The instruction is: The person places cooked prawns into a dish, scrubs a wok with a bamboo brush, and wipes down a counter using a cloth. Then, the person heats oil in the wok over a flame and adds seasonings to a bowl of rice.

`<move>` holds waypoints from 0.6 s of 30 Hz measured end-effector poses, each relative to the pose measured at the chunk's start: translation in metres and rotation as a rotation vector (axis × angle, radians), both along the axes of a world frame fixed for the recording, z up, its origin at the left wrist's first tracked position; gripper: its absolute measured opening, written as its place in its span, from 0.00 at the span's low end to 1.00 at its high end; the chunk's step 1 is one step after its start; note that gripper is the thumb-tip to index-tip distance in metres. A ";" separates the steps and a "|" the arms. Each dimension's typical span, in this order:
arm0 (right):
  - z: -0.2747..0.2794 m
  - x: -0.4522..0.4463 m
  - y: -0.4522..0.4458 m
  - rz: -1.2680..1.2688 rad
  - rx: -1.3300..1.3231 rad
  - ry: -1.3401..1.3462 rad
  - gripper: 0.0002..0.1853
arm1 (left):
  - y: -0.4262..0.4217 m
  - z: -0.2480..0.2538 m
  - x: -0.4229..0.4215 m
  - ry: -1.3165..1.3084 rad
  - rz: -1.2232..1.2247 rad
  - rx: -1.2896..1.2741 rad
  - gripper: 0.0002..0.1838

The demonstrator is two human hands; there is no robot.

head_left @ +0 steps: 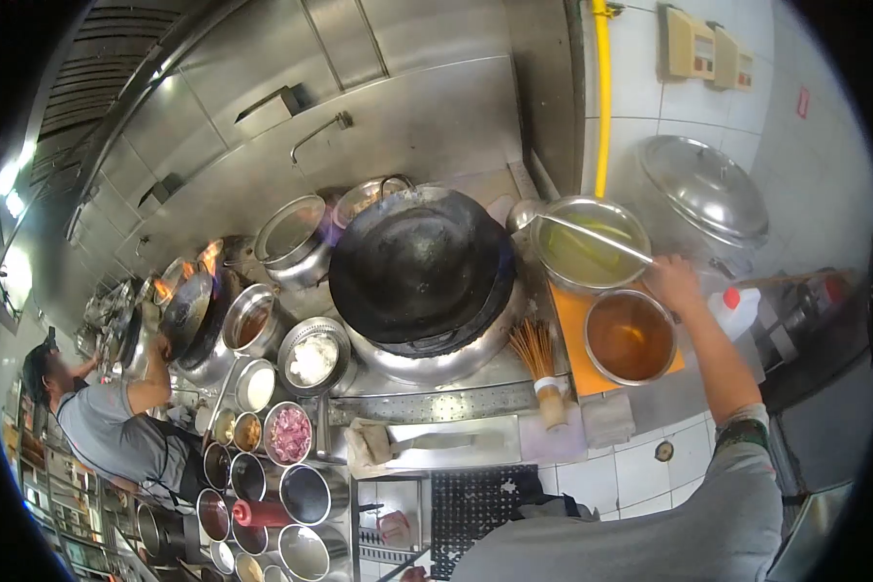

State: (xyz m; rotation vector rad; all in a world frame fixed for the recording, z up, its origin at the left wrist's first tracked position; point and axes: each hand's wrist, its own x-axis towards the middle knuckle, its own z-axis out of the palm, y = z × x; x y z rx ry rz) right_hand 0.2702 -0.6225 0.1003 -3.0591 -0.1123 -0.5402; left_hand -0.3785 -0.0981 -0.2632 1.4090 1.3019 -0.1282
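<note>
My right hand [676, 284] is closed around the handle end of a metal ladle [592, 233]. The ladle lies across a steel bowl [545, 264] of yellowish-green liquid, its scoop past the far-left rim, near the wok's edge. Just below my right hand is a steel pot [593, 364] of reddish-brown liquid on an orange board [566, 320]. A large black wok [422, 262] sits on the burner to the left, with nothing visible inside. Only a sliver of my left hand [415, 574] shows at the bottom edge; its fingers cannot be made out.
A bamboo brush [543, 373] and a cleaver [446, 441] lie along the front ledge. Left are a strainer with white contents [314, 359], a bowl of pink pieces [289, 433], several pots and a red bottle [260, 513]. A co-worker [131, 427] stands at flaming woks.
</note>
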 end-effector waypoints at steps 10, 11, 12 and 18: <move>-0.009 0.051 0.004 0.092 0.252 0.190 0.09 | -0.041 0.001 -0.043 0.047 -0.203 0.254 0.22; -0.006 0.046 0.025 0.129 0.381 0.304 0.11 | -0.039 0.001 -0.032 0.066 -0.185 0.235 0.22; 0.003 0.043 0.050 0.165 0.510 0.415 0.14 | -0.036 0.002 -0.022 0.076 -0.167 0.216 0.21; 0.097 0.002 0.275 0.549 1.313 0.739 0.29 | -0.016 0.016 0.019 0.085 -0.068 0.139 0.19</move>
